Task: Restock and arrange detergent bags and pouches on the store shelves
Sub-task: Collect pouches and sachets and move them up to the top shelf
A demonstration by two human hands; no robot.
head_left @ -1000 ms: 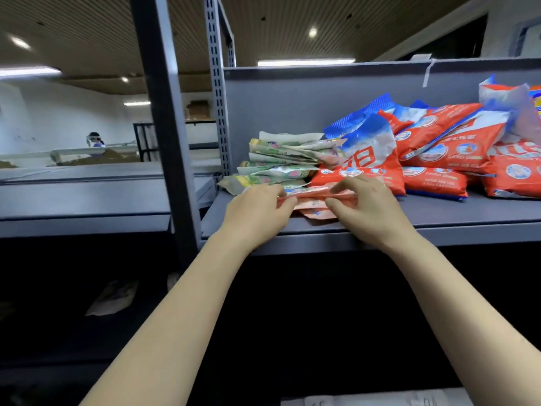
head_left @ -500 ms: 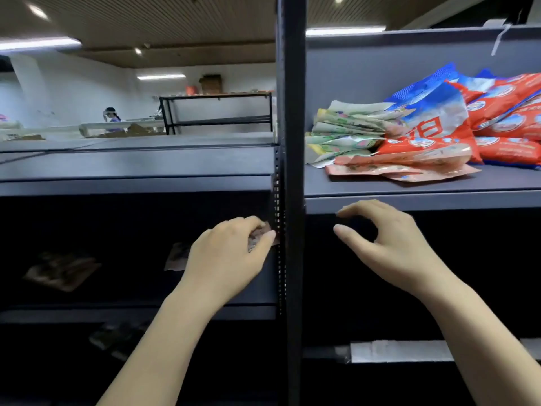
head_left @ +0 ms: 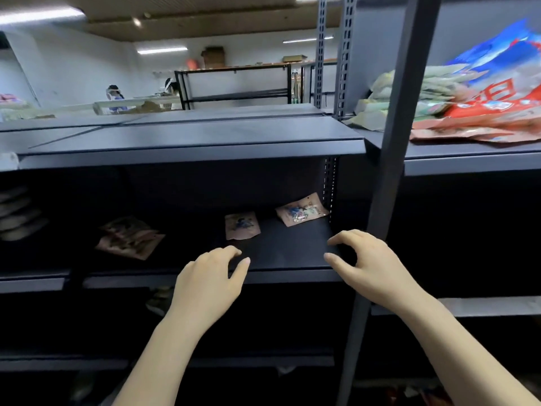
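Hovering palms-down at shelf edge [head_left: 292, 275]: left hand [head_left: 209, 284], right hand [head_left: 371, 271] (both loosely curled, holding nothing).

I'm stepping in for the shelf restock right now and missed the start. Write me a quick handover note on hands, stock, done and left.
Left hand: loosely curled, holds nothing, at the front edge of the lower shelf.
Right hand: the same, holds nothing, beside the upright post.
Stock: two small pouches lie flat and apart at the back of that shelf; more pouches overlap further left. Red and blue detergent bags are piled on the upper right shelf.
Done: the upper right shelf is stocked.
Left: probably gather and line up the scattered pouches.
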